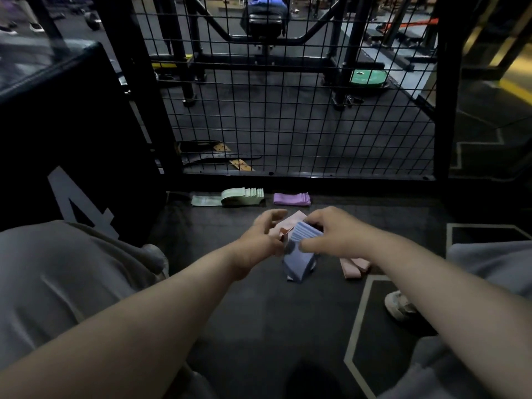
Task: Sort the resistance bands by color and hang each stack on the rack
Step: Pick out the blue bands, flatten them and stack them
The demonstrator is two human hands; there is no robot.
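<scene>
On my head-camera feed, the only view I have, the person's right hand [334,233] sits on top of a slate-blue stack of folded flat rubber bands [299,259] standing on the dark rubber floor [259,326]; its fingers are curled over the stack's upper edge, and I read that as a grip. The left hand [263,236] is at the stack's left side, fingers half bent and spread over a loose pale-pink band [292,221]; the frame is smeared there, so I cannot tell whether it pinches anything.

I judge the sorting roughly half done; a mint-green stack of folded bands [244,195] and a lilac stack of bands [292,199] lie side by side, apart, at the foot of the black wire-mesh panel [288,116]; the blue stack is in hand; more pale-pink folded bands [354,267] lie just right of it, not yet gathered with the loose one. Nothing hangs anywhere I can see, so every hanging step is left; whether the mesh is the rack I cannot say.

Around it: a black padded box with a white numeral 4 [72,145] at left; a white trainer [400,305] at right, near the pink bands; grey-trousered knees [57,283] on both sides; behind the mesh, a leather lifting belt [213,156] and a green weight plate [367,77]. Knees and box crowd the working patch; the dim light could make blue and lilac easy to confuse.
</scene>
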